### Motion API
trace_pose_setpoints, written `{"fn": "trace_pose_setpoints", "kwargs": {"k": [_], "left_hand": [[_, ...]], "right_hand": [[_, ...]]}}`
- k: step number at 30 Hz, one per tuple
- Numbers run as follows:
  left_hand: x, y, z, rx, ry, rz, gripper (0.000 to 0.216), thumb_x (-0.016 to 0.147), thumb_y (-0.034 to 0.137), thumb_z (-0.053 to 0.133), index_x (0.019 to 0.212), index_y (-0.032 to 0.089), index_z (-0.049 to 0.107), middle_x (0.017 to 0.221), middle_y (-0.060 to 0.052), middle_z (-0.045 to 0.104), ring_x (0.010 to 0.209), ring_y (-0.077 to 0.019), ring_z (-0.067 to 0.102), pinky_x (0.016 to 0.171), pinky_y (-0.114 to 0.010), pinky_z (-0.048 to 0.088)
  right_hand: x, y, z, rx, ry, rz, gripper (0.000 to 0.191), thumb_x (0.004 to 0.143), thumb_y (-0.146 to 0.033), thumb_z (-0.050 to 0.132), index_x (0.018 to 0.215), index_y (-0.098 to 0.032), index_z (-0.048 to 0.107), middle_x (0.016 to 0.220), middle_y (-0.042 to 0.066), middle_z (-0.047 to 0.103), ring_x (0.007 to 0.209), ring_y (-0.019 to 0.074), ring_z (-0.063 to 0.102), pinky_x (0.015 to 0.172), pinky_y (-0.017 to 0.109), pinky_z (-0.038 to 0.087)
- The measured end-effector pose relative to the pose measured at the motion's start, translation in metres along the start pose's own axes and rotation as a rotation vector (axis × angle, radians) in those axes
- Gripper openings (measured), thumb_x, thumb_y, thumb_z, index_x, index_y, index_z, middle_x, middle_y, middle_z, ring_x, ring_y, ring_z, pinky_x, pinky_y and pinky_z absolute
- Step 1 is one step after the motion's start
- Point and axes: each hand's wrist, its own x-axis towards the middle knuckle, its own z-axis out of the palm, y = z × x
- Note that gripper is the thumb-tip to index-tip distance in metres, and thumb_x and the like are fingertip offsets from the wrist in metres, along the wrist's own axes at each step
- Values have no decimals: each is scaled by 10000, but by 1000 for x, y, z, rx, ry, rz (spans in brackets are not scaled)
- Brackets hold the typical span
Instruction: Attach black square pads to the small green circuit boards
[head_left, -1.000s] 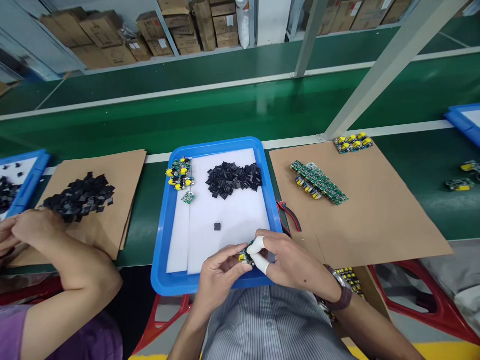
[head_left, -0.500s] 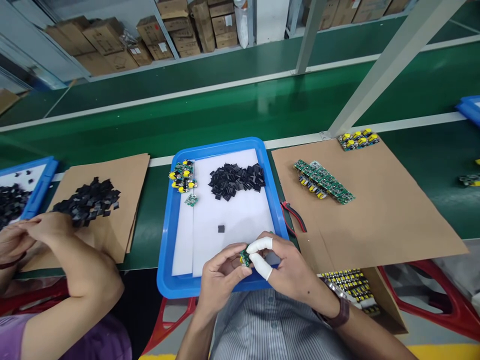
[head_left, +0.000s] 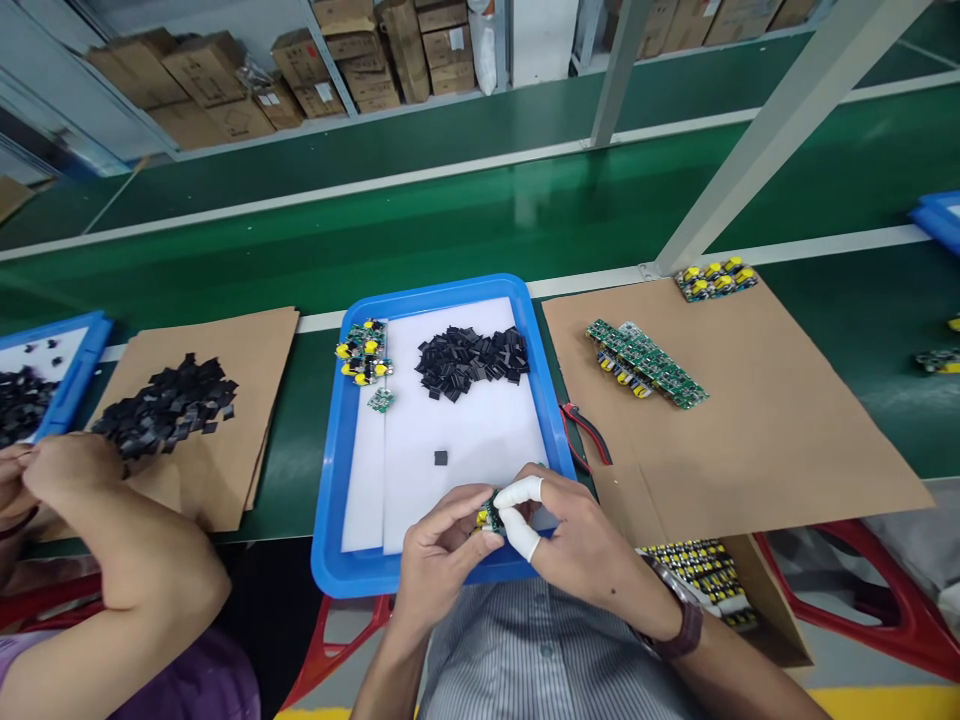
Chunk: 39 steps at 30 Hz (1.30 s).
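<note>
Between my two hands, over the near edge of the blue tray [head_left: 330, 480], is a small green circuit board [head_left: 492, 514] with a yellow component. My left hand [head_left: 447, 545] pinches it from the left side. White finger cots cover the thumb and forefinger of my right hand [head_left: 566, 530], which are closed on the board's other side. Just beyond lies a single black square pad [head_left: 441, 458] on the white sheet [head_left: 465, 425]. A heap of black pads [head_left: 472, 360] is farther back. Small boards with yellow parts [head_left: 365, 352] and one loose board [head_left: 381, 400] lie at the tray's left.
Red-handled pliers [head_left: 591, 435] lie right of the tray. Joined board panels [head_left: 646, 362] rest on cardboard [head_left: 787, 420], with another panel [head_left: 717, 279] at its far edge. A box of boards [head_left: 780, 600] stands below. At left, a co-worker's arm [head_left: 142, 540] is beside more black pads [head_left: 172, 405].
The board between my fingers has turned slightly, showing more of its yellow component. The co-worker's arm has shifted left. My hands stay nearly in place.
</note>
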Motion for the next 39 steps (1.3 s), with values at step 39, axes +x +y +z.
{"fn": "trace_pose_setpoints", "kwargs": {"k": [39], "left_hand": [[-19, -8, 13, 422, 51, 418, 474, 879, 90, 757, 1309, 279, 694, 997, -57, 682, 860, -189, 706, 745, -300, 606]], "right_hand": [[-1, 24, 11, 872, -28, 486, 273, 755, -389, 880, 839, -158, 762, 538, -38, 628, 433, 93, 555, 471, 222, 495]]}}
